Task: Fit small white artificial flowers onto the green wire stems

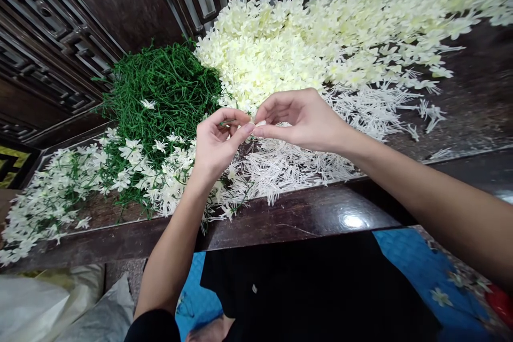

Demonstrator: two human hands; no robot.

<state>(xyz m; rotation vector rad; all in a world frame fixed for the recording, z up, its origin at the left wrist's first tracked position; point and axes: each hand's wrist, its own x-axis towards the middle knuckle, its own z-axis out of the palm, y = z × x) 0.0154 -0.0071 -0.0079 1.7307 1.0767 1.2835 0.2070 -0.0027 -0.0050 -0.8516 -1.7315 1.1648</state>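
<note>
Above the front edge of the dark wooden table, the two hands meet fingertip to fingertip. The left hand is curled, thumb and forefinger pinched on a thin green stem that barely shows between them, while the right hand pinches a small white flower piece against the left thumb tip; what exactly joins there is too small to tell. Directly beneath the hands lies a spread of white plastic stamen sprigs, touching the broad heap of cream flower heads that runs away to the far right. Left of the hands sits a tangled mound of green stems, and in front of it, trailing to the left edge, finished sprays of white flowers on green stems. Behind the table stands a carved dark wooden screen. Near the person's lap are a black cloth, a blue floral fabric and pale plastic bags.
</note>
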